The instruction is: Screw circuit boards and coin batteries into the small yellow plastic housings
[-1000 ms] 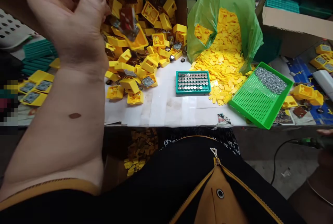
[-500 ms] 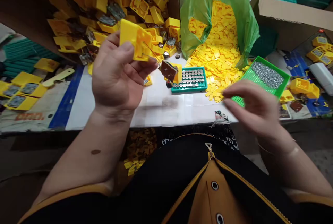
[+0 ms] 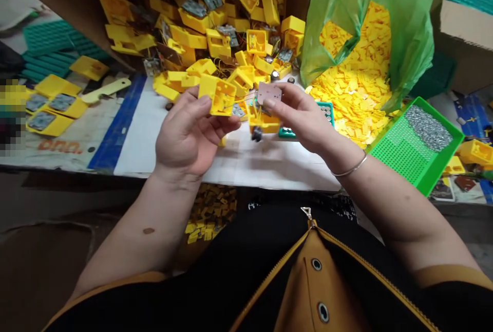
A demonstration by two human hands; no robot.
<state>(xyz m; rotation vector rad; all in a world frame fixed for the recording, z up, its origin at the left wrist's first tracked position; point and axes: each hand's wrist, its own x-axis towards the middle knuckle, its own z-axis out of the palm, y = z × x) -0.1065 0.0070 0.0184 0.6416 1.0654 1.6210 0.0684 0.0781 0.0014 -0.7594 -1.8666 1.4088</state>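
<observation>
My left hand point(image 3: 188, 134) is closed on a yellow plastic housing point(image 3: 217, 95), held above the white table top. My right hand point(image 3: 302, 116) pinches a small brown circuit board point(image 3: 268, 92) that thin wires join to the housing. Below the board hangs a second yellow part point(image 3: 264, 122) with a small dark round piece point(image 3: 257, 135) under it. Both hands are close together just in front of the pile of yellow housings point(image 3: 215, 29). A teal tray of round metal cells point(image 3: 325, 112) lies mostly hidden behind my right hand.
A cardboard box point(image 3: 65, 3) spills the yellow housings. A green bag point(image 3: 408, 23) holds small yellow tabs point(image 3: 358, 80). A green perforated tray point(image 3: 408, 152) with silver bits sits at the right. Teal trays point(image 3: 50, 49) and finished yellow units point(image 3: 50, 111) lie at the left.
My right hand came up from the table's front edge and took the dangling circuit board. My left hand lowered the housing toward the table. The camera view shifted left.
</observation>
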